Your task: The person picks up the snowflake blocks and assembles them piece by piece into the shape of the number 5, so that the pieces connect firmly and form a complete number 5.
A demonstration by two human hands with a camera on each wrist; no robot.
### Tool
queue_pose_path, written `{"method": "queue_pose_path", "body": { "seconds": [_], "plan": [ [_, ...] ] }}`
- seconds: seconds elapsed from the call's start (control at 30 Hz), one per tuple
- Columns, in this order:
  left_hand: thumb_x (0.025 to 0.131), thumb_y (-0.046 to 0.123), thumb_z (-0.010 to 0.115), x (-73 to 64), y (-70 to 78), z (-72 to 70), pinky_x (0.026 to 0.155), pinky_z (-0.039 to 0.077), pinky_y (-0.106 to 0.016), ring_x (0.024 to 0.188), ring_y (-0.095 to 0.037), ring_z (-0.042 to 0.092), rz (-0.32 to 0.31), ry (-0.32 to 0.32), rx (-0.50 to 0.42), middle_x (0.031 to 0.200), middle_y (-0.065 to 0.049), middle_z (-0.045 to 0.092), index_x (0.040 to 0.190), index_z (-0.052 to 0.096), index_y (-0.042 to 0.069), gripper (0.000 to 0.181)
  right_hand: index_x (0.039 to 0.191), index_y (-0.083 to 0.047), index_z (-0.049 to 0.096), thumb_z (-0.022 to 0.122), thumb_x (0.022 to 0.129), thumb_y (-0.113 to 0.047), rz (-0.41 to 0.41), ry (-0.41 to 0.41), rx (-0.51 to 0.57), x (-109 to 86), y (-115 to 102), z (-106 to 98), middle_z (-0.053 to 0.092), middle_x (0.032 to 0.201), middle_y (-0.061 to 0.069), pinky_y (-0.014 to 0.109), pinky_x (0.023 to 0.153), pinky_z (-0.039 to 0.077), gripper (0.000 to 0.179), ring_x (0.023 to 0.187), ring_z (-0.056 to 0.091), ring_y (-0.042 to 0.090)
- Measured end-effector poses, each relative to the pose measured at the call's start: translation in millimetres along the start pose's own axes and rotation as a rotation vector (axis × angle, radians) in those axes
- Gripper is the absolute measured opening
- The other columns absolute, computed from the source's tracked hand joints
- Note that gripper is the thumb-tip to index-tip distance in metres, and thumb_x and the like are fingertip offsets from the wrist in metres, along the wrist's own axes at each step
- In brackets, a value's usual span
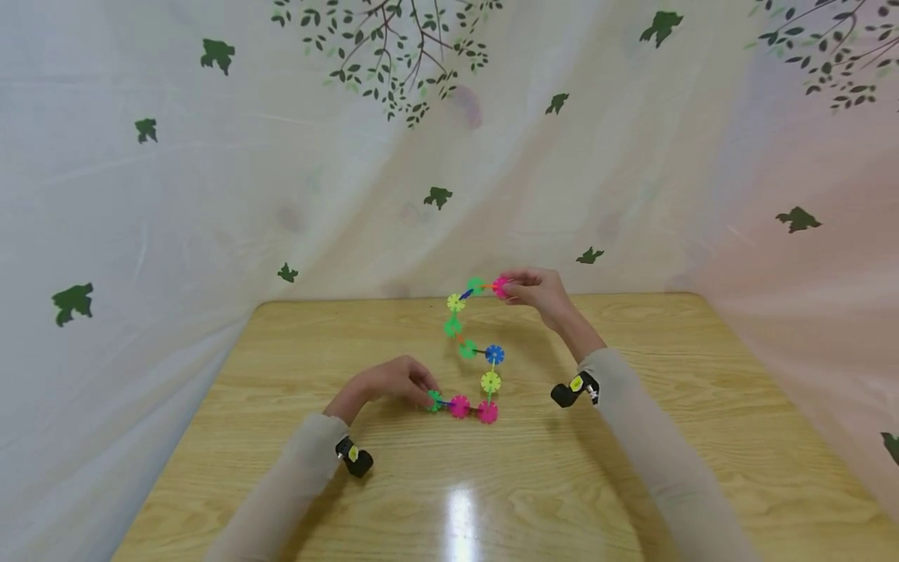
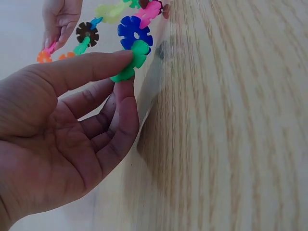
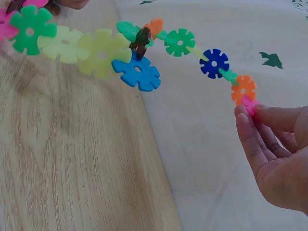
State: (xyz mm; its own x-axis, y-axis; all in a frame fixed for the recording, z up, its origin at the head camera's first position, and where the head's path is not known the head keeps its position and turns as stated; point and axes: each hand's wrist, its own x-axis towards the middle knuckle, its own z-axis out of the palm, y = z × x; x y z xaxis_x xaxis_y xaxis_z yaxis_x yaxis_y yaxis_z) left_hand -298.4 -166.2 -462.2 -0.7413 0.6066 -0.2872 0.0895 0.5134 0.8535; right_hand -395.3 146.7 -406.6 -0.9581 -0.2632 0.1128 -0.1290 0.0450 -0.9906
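Observation:
A winding chain of interlocked plastic snowflake discs (image 1: 495,354) stretches between both hands. At its near end my left hand (image 1: 396,380) pinches a green disc (image 2: 139,48) between thumb and fingertips, low over the wooden tabletop. A dark blue disc (image 2: 134,32) is slotted into that green one. My right hand (image 1: 539,292) is higher and farther back, its thumb and fingers pinching the pink disc (image 3: 250,104) at the far end. Beside that pink disc sits an orange one (image 3: 244,89). Yellow, green, blue, pink and brown discs make up the bends between.
The wooden table (image 1: 267,484) runs back to a pale cloth backdrop (image 1: 351,211) printed with leaves and branches. Each sleeved wrist carries a small black camera, one on the left (image 1: 357,459) and one on the right (image 1: 572,390).

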Motion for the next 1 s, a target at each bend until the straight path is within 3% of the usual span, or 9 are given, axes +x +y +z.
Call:
{"method": "queue_pose_path", "body": {
  "seconds": [0.17, 0.33, 0.43, 0.53, 0.63, 0.77, 1.0],
  "plan": [
    [0.094, 0.007, 0.065, -0.8, -7.9, -4.3, 0.073, 0.059, -0.027, 0.079, -0.011, 0.066, 0.01, 0.029, -0.096, 0.09, 0.0, 0.07, 0.11, 0.069, -0.006, 0.02, 0.133, 0.013, 0.057, 0.066, 0.098, -0.005, -0.012, -0.035, -0.033, -5.5, -1.4, -9.7, 0.074, 0.093, -0.004, 0.037, 0.087, 0.062, 0.041, 0.084, 0.074, 0.011],
    [0.099, 0.013, 0.06, -5.8, -14.2, -15.7, 0.084, 0.062, -0.037, 0.09, -0.018, 0.072, 0.041, 0.089, -0.159, 0.101, -0.011, 0.072, 0.117, 0.064, -0.005, 0.026, 0.133, 0.008, 0.06, 0.067, 0.098, -0.007, -0.002, -0.054, -0.11, -15.8, -7.4, -23.3, 0.074, 0.095, -0.002, 0.041, 0.088, 0.062, 0.039, 0.087, 0.074, 0.013],
    [0.101, 0.016, 0.059, -8.1, -14.2, -21.5, 0.085, 0.062, -0.039, 0.092, -0.023, 0.074, 0.044, 0.147, -0.21, 0.103, -0.012, 0.074, 0.12, 0.064, -0.004, 0.028, 0.134, 0.01, 0.058, 0.066, 0.098, -0.007, 0.02, -0.079, -0.152, -23.5, -11.7, -31.3, 0.074, 0.095, -0.001, 0.041, 0.087, 0.062, 0.04, 0.087, 0.073, 0.012],
    [0.103, 0.016, 0.059, -9.4, -11.7, -25.8, 0.09, 0.061, -0.042, 0.098, -0.028, 0.075, 0.021, 0.232, -0.287, 0.1, -0.007, 0.073, 0.121, 0.063, -0.005, 0.028, 0.133, 0.013, 0.058, 0.066, 0.098, -0.004, 0.035, -0.113, -0.187, -30.6, -14.3, -37.4, 0.075, 0.093, -0.001, 0.037, 0.082, 0.063, 0.04, 0.086, 0.074, 0.013],
    [0.103, 0.018, 0.059, -8.0, -9.3, -30.1, 0.097, 0.058, -0.045, 0.103, -0.026, 0.074, -0.022, 0.321, -0.355, 0.1, -0.001, 0.071, 0.122, 0.064, -0.003, 0.029, 0.131, 0.013, 0.059, 0.068, 0.096, -0.002, 0.046, -0.152, -0.23, -36.9, -14.0, -42.6, 0.077, 0.093, 0.004, 0.036, 0.079, 0.063, 0.039, 0.085, 0.075, 0.016],
    [0.104, 0.019, 0.06, -2.1, -6.4, -36.3, 0.101, 0.056, -0.045, 0.097, -0.015, 0.072, -0.048, 0.395, -0.4, 0.103, -0.002, 0.071, 0.126, 0.063, -0.002, 0.031, 0.126, 0.011, 0.064, 0.069, 0.094, -0.001, 0.081, -0.197, -0.297, -44.6, -9.9, -47.8, 0.078, 0.096, 0.009, 0.039, 0.08, 0.063, 0.034, 0.083, 0.075, 0.015],
    [0.103, 0.014, 0.059, 9.0, -2.7, -46.5, 0.1, 0.057, -0.039, 0.09, -0.008, 0.068, -0.05, 0.433, -0.486, 0.097, 0.004, 0.069, 0.134, 0.057, -0.005, 0.036, 0.123, 0.011, 0.064, 0.069, 0.094, -0.002, 0.16, -0.284, -0.369, -59.4, -3.3, -53.3, 0.077, 0.103, 0.016, 0.054, 0.089, 0.059, 0.033, 0.088, 0.076, 0.021]
  ]
}}
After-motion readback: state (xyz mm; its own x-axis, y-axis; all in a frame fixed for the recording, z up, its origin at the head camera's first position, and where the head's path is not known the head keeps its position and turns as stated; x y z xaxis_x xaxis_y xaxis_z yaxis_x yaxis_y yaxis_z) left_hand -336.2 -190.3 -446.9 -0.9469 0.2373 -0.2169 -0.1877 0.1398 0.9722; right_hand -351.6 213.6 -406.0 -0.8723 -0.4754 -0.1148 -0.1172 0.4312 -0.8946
